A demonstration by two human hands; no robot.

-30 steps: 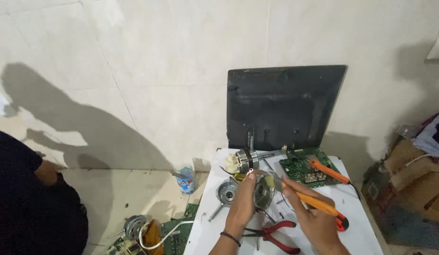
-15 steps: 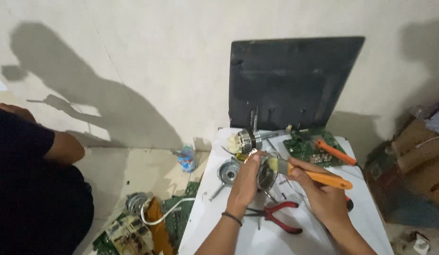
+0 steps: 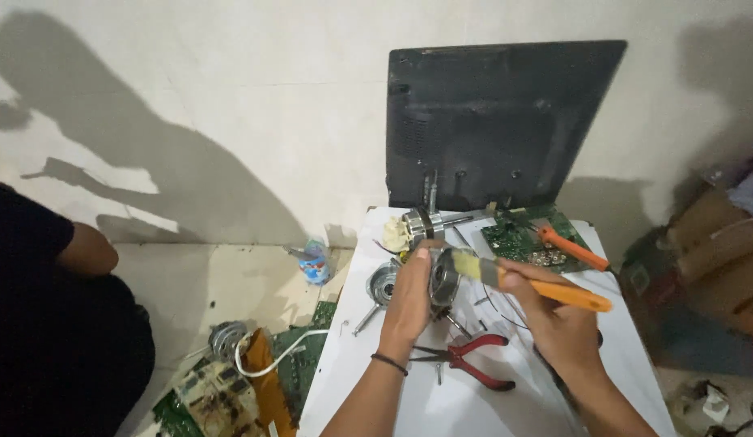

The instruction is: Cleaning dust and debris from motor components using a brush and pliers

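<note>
My left hand [image 3: 410, 301] grips a round metal motor part [image 3: 443, 276] and holds it up over the white table [image 3: 473, 405]. My right hand [image 3: 558, 320] holds an orange-handled brush [image 3: 532, 283], whose bristles touch the top of the motor part. A black band sits on my left wrist.
On the table lie red-handled pliers [image 3: 467, 358], a green circuit board [image 3: 526, 241], an orange-handled tool [image 3: 572, 249], a motor rotor [image 3: 425, 224] and a round metal cap [image 3: 383, 282]. A black monitor back [image 3: 498, 121] leans on the wall. Another person [image 3: 53, 324] sits left; boards and wires lie on the floor.
The view has dropped and moved closer to the table. Both hands keep hold of the motor part and brush, with the brush tip moved onto the part's top.
</note>
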